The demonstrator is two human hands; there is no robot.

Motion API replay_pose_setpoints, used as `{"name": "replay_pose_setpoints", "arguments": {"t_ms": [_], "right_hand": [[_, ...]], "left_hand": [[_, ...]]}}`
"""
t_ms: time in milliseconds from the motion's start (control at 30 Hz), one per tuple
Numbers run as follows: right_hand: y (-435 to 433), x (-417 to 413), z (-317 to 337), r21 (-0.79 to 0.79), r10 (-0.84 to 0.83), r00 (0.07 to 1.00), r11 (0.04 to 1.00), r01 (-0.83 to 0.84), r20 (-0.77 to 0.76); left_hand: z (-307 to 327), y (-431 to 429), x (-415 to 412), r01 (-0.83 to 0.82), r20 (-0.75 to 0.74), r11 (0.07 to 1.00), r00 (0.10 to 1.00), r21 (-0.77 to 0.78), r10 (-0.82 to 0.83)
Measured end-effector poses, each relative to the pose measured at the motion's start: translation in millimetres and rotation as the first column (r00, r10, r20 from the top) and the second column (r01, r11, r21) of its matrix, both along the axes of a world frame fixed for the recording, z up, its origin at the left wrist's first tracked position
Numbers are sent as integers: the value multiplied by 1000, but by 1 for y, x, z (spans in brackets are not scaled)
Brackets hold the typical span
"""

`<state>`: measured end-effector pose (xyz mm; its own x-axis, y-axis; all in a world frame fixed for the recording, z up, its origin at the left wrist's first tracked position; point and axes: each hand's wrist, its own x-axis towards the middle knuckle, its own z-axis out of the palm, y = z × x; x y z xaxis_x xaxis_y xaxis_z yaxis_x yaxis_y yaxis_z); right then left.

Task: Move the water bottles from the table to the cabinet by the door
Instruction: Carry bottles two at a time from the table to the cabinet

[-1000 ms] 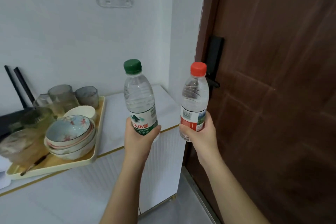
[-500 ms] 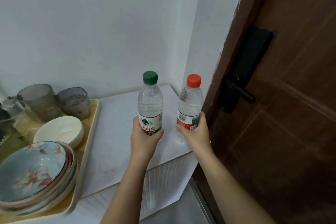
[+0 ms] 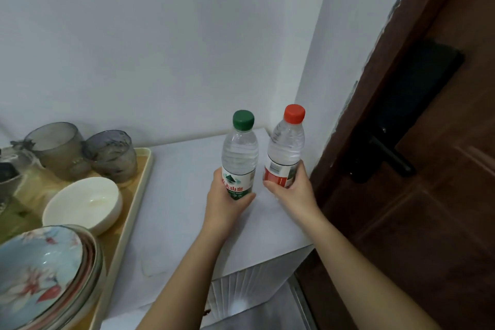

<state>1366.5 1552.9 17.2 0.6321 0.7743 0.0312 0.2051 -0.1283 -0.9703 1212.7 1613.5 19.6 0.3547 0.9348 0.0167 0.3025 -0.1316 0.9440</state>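
Mostly water-filled: green-capped bottle point(image 3: 239, 154) and red-capped bottle point(image 3: 286, 149)

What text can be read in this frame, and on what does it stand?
"夫山泉", in red, on the label of the green-cap bottle in the left hand; the hand hides its start.
"水", just below on that label; the rest is blurred.
Red-cap bottle in the right hand: barcode and small white print, too small to read.
No other text shows.
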Motion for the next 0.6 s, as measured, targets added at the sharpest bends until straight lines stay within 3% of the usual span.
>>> {"name": "replay_pose_setpoints", "arguments": {"t_ms": [100,200,600], "right_hand": [[-5,2,-4,-45,13,999,999,-11,47],[-13,-2,-11,-9,-77,990,997,79,116],[65,25,-12,16,-179,939,983,183,294]], "left_hand": [[-5,2,-5,-23,-122,989,992,144,41],[-7,0,-9,-75,-139,981,985,181,101],[7,67,49,-137,-66,983,987,119,146]]}}
